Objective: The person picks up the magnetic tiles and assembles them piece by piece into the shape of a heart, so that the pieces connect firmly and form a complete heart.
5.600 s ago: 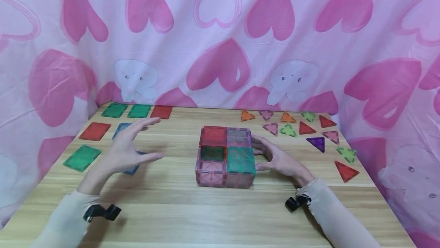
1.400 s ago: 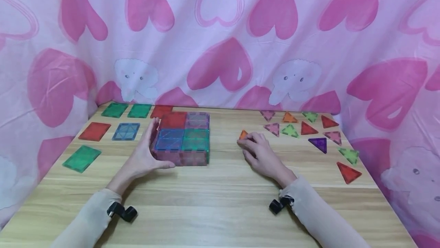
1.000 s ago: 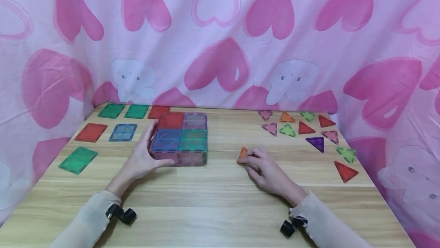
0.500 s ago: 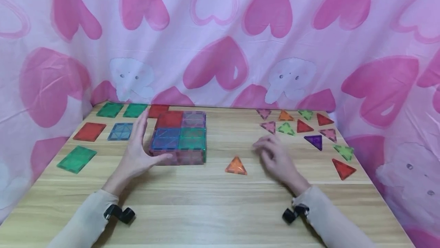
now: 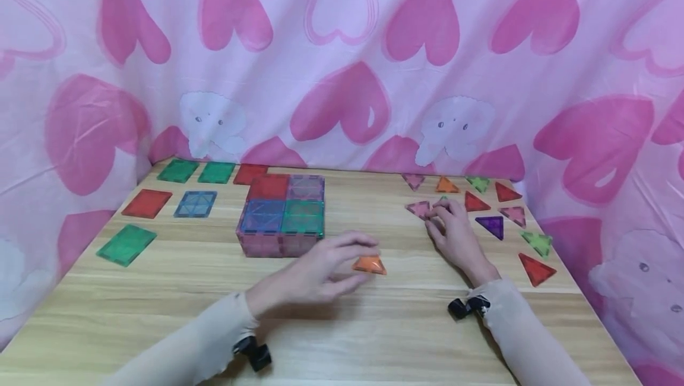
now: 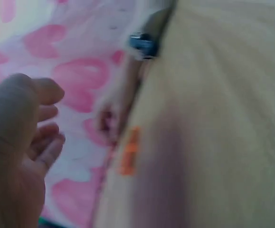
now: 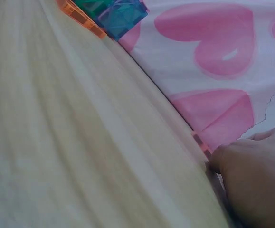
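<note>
Pale wood-grain table (image 5: 331, 338), smooth and streaked lengthwise, walled round by thin pink cloth (image 5: 342, 77) printed with hearts. Left of table centre, a low flat box of tiles (image 5: 281, 215): translucent, glossy plastic squares with moulded diagonal ribs, top face in four panes of red, pink, blue and green, pink side walls. Taken from that box as landmark: just off its near right corner, flat on the wood, a small orange triangle (image 5: 369, 265), translucent like the rest. Left hand (image 5: 315, 273) reaching in from the near side, fingers loosely spread and slightly bent, thumb at the triangle's near left edge and fingertips (image 5: 369, 243) above its far edge; contact or a true pinch cannot be told, and the left wrist view is too blurred to settle it, showing only relaxed, parted fingers with an orange sliver (image 6: 129, 151) on the table ahead. Farther right of the box, right hand (image 5: 454, 231) among scattered triangles, fingers curled down together onto a green triangle (image 5: 443, 201), mostly hidden beneath them, beside a pink triangle (image 5: 418, 209). Left of the box, flat rectangular tiles in green, red and blue (image 5: 195, 203), lying singly.
</note>
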{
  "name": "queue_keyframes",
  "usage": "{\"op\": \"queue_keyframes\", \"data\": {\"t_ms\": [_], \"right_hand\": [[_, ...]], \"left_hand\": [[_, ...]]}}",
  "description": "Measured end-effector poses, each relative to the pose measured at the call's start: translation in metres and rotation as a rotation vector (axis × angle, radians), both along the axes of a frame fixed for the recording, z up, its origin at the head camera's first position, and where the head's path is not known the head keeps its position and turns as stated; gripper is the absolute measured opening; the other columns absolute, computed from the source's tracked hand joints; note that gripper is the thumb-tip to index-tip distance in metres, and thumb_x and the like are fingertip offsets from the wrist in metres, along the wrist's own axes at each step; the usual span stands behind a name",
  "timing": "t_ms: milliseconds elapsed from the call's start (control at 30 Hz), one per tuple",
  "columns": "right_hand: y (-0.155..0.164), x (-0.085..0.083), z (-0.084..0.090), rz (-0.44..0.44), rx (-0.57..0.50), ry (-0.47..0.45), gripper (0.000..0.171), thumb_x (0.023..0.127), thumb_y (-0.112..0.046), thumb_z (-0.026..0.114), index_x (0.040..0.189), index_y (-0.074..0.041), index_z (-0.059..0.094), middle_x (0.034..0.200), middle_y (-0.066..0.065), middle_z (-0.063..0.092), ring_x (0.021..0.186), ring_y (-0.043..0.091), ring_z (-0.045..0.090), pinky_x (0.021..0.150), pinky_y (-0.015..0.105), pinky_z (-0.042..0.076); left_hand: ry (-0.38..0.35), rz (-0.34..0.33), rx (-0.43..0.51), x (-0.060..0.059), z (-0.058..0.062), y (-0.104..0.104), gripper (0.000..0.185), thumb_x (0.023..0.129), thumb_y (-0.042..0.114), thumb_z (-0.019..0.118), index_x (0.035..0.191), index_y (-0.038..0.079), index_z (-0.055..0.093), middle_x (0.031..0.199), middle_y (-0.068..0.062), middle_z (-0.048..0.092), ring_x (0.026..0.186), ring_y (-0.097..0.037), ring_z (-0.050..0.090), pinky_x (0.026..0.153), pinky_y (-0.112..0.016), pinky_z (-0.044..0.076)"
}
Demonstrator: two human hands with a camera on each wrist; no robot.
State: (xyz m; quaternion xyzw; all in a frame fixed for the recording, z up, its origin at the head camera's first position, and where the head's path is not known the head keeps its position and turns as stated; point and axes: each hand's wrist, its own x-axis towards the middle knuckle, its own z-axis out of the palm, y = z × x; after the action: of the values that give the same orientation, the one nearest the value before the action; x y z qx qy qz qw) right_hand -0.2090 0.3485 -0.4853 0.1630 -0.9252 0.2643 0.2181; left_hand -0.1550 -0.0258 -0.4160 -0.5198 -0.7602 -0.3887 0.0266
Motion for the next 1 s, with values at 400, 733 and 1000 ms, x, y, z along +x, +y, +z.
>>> {"op": "queue_keyframes", "data": {"t_ms": [400, 733, 1000], "right_hand": [[-0.003, 0.001, -0.002, 0.050, 0.042, -0.075, 0.016, 0.102, -0.007, 0.081, 0.108, -0.011, 0.067, 0.152, 0.023, 0.062, 0.136, 0.047, 0.044, 0.100, 0.066, 0.027], [-0.004, 0.004, 0.004, 0.145, -0.087, -0.015, 0.063, 0.089, 0.018, 0.083, 0.145, -0.002, 0.065, 0.144, 0.019, 0.045, 0.094, 0.019, 0.066, 0.078, 0.013, 0.053], [-0.017, 0.015, 0.006, 0.098, -0.199, -0.056, 0.056, 0.088, 0.011, 0.087, 0.139, -0.007, 0.072, 0.124, 0.014, 0.048, 0.106, 0.019, 0.054, 0.085, 0.012, 0.047]], "left_hand": [[-0.019, 0.087, -0.260, -0.018, -0.050, 0.032, 0.032, 0.113, 0.012, 0.064, 0.144, 0.010, 0.070, 0.161, -0.017, 0.055, 0.154, -0.033, 0.048, 0.129, -0.047, 0.040], [-0.118, 0.135, -0.116, -0.024, -0.048, 0.028, 0.047, 0.093, 0.006, 0.090, 0.137, 0.013, 0.076, 0.142, -0.005, 0.060, 0.129, -0.018, 0.060, 0.107, -0.033, 0.055], [-0.176, 0.149, -0.060, -0.022, -0.051, 0.027, 0.065, 0.092, 0.006, 0.091, 0.151, 0.010, 0.062, 0.123, 0.000, 0.075, 0.108, -0.009, 0.068, 0.095, -0.029, 0.058]]}}
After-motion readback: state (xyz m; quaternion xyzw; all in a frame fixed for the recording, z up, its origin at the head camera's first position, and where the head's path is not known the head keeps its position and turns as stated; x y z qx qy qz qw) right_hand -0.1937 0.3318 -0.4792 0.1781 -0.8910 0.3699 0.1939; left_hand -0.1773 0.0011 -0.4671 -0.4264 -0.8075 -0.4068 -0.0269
